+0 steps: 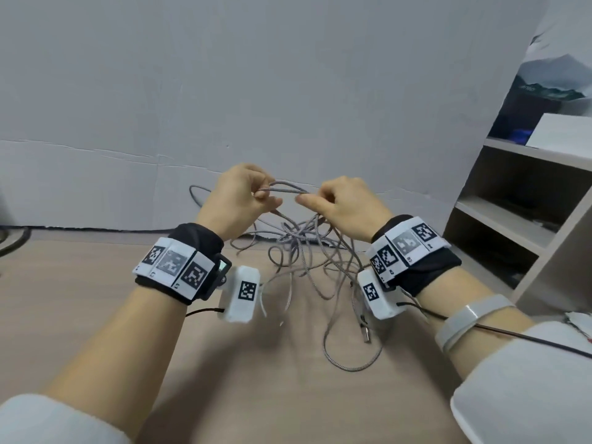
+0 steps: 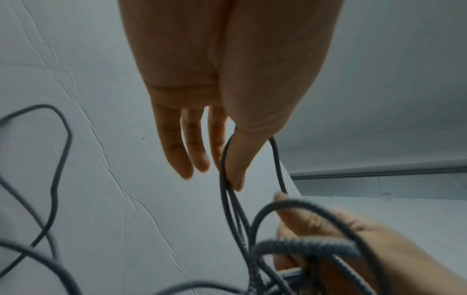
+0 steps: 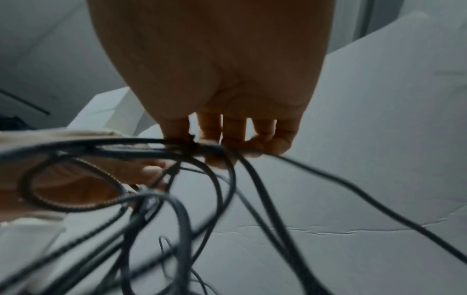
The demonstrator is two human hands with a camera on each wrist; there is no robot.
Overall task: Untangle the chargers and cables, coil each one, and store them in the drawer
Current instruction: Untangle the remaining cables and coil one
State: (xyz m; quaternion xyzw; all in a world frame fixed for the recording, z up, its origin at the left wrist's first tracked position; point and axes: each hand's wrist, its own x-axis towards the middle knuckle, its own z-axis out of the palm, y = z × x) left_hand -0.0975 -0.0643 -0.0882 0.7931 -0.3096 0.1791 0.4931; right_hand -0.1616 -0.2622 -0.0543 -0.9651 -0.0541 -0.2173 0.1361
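Note:
A tangle of grey braided cables [image 1: 307,251] hangs above the wooden desk between both raised hands, with a knot near its middle. My left hand [image 1: 253,195] pinches a few strands of the cable tangle [image 2: 227,179] between thumb and forefinger, its other fingers loose. My right hand [image 1: 315,200] grips the same strands a little to the right, fingers curled round the cables [image 3: 202,147]. A loop and a USB plug [image 1: 365,334] trail onto the desk below the right wrist. No drawer is in view.
A grey wall panel [image 1: 256,91] stands close behind the hands. A wooden shelf unit [image 1: 519,200] with open compartments rises at the right. A white box [image 1: 563,129] sits on its top. A dark cable [image 1: 12,238] lies at the far left edge.

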